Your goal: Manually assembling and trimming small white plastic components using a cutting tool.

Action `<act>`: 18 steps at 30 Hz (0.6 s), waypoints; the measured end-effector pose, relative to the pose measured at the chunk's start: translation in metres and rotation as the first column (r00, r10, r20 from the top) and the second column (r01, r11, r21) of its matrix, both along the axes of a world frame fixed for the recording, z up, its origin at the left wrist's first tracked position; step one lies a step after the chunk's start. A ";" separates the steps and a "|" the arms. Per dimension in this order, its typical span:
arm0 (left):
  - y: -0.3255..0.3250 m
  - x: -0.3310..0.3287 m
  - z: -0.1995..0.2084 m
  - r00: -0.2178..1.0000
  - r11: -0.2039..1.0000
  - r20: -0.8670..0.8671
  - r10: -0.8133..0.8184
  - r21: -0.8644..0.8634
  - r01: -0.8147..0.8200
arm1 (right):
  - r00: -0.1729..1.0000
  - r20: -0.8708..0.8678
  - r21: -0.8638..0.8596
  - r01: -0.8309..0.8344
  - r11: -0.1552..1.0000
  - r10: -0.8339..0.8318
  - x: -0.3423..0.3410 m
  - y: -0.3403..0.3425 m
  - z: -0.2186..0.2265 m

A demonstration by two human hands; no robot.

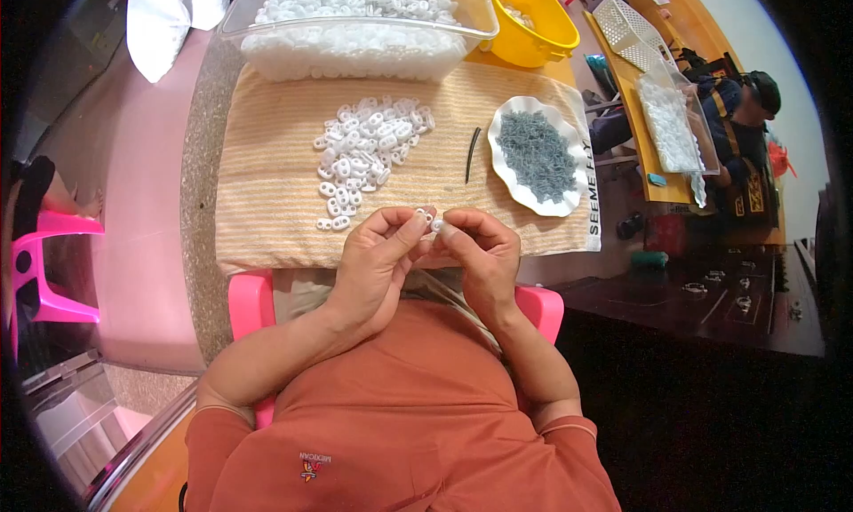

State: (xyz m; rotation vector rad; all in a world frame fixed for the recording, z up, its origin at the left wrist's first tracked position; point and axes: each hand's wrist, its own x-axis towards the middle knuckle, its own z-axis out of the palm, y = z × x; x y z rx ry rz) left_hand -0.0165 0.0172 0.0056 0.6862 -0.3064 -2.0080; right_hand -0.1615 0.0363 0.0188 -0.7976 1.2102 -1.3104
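My left hand (378, 254) pinches a small white plastic piece with two holes (426, 216) between thumb and fingertips. Close against it, my right hand (484, 253) is closed, thumb and forefinger gripping a small whitish clear part (436, 225) whose kind is too small to tell. Both sets of fingertips meet at the towel's near edge. Beyond my left hand spreads a loose pile of white two-holed plastic pieces (378, 143). A scalloped white plate (500, 176) to the right holds many small grey-blue translucent parts (538, 155). Between pile and plate lies a thin black stick (473, 155).
A clear plastic bin (355, 46) full of white pieces stands at the back, with a yellow basin (542, 41) beside it. A striped towel (267, 183) covers the table. At far right, a person in dark clothes (751, 112) sits by another table; a pink stool (58, 268) stands left.
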 end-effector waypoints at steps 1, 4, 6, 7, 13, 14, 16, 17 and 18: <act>0.000 0.000 0.002 1.000 1.000 0.009 0.003 -0.006 -0.003 | 1.000 0.000 -0.024 -0.003 1.000 0.003 -0.001 0.000 -0.001; -0.002 0.001 0.002 1.000 1.000 0.025 0.003 -0.006 -0.003 | 1.000 0.009 0.046 -0.019 0.999 0.018 -0.003 -0.001 0.000; -0.002 0.001 0.000 0.999 1.000 0.032 -0.001 -0.002 0.001 | 0.998 0.053 0.052 -0.018 0.998 0.016 -0.004 -0.001 0.001; -0.002 0.001 -0.001 0.999 1.000 0.034 0.000 -0.003 0.000 | 0.995 0.097 0.058 -0.020 0.998 0.014 -0.004 -0.001 0.001; -0.001 0.001 -0.001 0.999 1.000 0.045 -0.021 0.006 0.021 | 0.989 0.145 0.050 -0.037 0.998 0.029 -0.012 -0.004 -0.001; -0.001 0.000 -0.001 0.999 1.000 0.047 -0.021 0.003 0.021 | 0.989 0.145 0.050 -0.036 0.998 0.028 -0.012 -0.004 -0.001; -0.001 0.000 -0.002 0.999 1.000 0.048 -0.025 0.002 0.025 | 0.987 0.158 0.047 -0.035 0.998 0.028 -0.013 -0.003 -0.003; -0.001 0.001 -0.002 0.998 1.000 0.048 -0.028 0.001 0.028 | 0.987 0.158 0.047 -0.035 0.998 0.027 -0.014 -0.003 -0.004; -0.001 0.000 -0.003 0.998 1.000 0.048 -0.028 0.001 0.028 | 0.987 0.159 0.042 -0.030 0.999 0.023 -0.015 -0.003 -0.005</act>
